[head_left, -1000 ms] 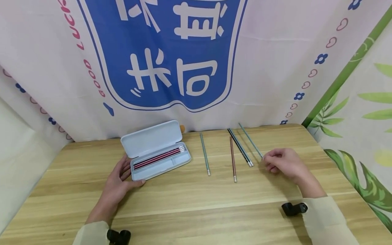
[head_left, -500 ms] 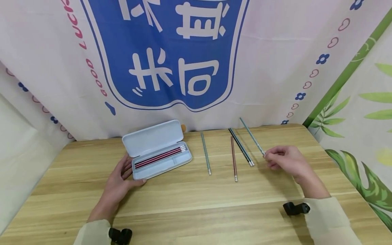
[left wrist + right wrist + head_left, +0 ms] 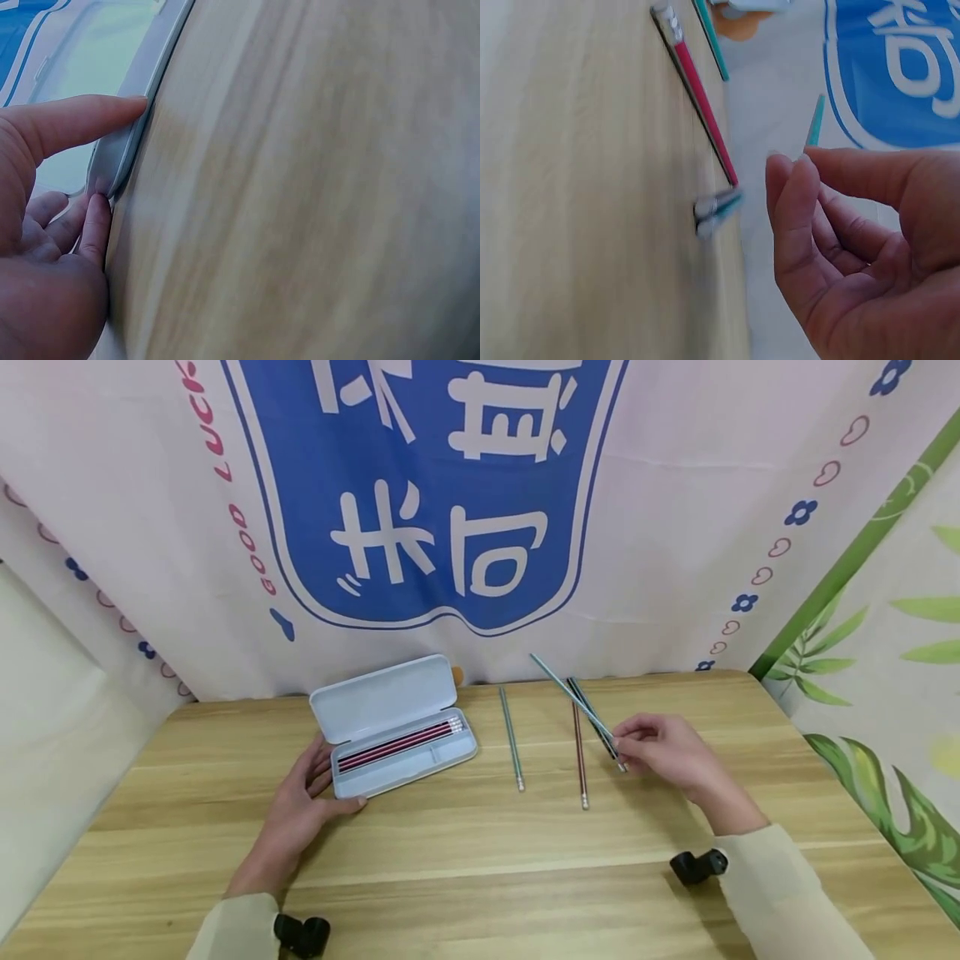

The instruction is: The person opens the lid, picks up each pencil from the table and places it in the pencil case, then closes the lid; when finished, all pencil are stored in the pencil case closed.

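Note:
My right hand (image 3: 663,756) pinches a teal pencil (image 3: 555,677) near its eraser end, between thumb and fingertips. The pencil is raised and slants away to the left, crossing over two dark pencils (image 3: 622,767) in the head view. In the right wrist view only its far tip (image 3: 815,124) shows beyond the fingers. My left hand (image 3: 296,810) grips the left end of an open light-blue pencil case (image 3: 382,702), thumb along the front rim and fingers around the end. Several dark red pencils (image 3: 397,745) lie in the case's rear compartment, erasers to the right.
Between case and right hand, a green pencil (image 3: 512,739) and a red pencil (image 3: 580,752) lie apart on the wooden table (image 3: 465,877). A printed cloth (image 3: 660,527) hangs right behind the table's back edge. An orange object (image 3: 457,676) peeks out behind the case.
My right hand has lifted the teal pencil and carried it left, from beside the dark pencils to over them. My left hand keeps its hold on the case; the head view has shifted slightly.

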### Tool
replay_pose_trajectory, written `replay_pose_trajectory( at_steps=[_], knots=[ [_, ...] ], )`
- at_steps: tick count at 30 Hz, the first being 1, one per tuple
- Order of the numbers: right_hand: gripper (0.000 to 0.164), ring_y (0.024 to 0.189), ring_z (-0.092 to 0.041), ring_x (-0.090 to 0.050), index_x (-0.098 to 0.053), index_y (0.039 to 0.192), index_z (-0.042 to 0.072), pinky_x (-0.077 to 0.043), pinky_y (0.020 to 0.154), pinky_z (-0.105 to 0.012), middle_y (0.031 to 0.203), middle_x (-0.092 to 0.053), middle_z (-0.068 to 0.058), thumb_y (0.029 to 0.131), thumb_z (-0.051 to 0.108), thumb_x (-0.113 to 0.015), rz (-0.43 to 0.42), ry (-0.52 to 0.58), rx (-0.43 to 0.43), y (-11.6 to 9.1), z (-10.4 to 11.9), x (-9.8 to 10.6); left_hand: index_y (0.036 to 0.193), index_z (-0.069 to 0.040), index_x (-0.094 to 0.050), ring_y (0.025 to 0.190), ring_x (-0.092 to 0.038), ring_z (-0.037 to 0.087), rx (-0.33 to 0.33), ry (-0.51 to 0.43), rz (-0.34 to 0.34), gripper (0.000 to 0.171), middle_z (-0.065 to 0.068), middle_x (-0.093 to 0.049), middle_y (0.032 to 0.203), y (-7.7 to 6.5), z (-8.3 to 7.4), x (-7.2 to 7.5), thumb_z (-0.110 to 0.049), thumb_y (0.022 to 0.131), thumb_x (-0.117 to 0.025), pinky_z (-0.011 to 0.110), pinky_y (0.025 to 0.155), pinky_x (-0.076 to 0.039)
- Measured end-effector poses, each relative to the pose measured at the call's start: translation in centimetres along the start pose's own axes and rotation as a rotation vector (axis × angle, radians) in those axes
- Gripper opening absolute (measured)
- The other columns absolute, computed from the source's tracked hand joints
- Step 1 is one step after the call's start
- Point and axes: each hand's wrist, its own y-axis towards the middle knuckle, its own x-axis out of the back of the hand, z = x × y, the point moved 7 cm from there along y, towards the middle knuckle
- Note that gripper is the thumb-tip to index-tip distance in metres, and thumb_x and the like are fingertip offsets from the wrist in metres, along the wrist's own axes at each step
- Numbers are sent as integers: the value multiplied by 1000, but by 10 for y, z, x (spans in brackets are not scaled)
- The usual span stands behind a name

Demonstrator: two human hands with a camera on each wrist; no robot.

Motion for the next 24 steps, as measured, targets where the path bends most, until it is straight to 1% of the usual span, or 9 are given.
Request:
replay_pose_trajectory(
  at_steps=[4, 7, 11, 17, 21, 24],
  knots=[
    [26, 90, -24, -71, -68, 125, -8, -66, 76, -32, 107, -74, -23, 105, 9, -66, 6, -31, 36, 11, 17, -13, 175, -27, 0, 161, -35, 37, -2, 9, -2, 125, 14, -29, 175, 0, -1, 2, -9, 88, -88, 53, 135, -31],
    [23, 90, -28, -71, -70, 123, -6, -66, 77, -34, 107, -74, -22, 105, 8, -67, 13, -51, 46, 22, 27, -24, 175, -27, 0, 161, -35, 37, -1, 8, -1, 125, 14, -30, 175, -1, -1, 2, -9, 88, -88, 52, 135, -31],
    [19, 92, -28, -72, -72, 120, -3, -67, 82, -37, 106, -74, -19, 105, 8, -67, 24, -73, 45, 35, 38, -38, 175, -26, 0, 161, -33, 39, 1, -1, 3, 126, 17, -29, 175, 0, -1, 0, -7, 87, -88, 54, 135, -31],
    [16, 98, -33, -74, -75, 117, 0, -68, 88, -43, 111, -74, -21, 105, 6, -66, 28, -88, 67, 52, 59, -60, 175, -25, 1, 162, -32, 41, 5, -1, 7, 126, 19, -28, 176, -1, -3, 0, -5, 87, -87, 54, 135, -30],
    [15, 90, -27, -73, -76, 115, 0, -68, 85, -43, 107, -74, -17, 105, 8, -68, 28, -115, 98, 64, 73, -73, 175, -25, 0, 162, -32, 42, 6, 2, 4, 126, 19, -28, 176, -2, -4, 0, -6, 87, -87, 54, 135, -30],
    [13, 82, -23, -71, -77, 111, 1, -66, 76, -37, 100, -74, -14, 104, 8, -69, 17, -167, 130, 71, 82, -82, 175, -25, -1, 162, -33, 41, 0, -1, -1, 126, 19, -29, 175, -3, -5, 1, -5, 86, -88, 54, 135, -30]
  ],
)
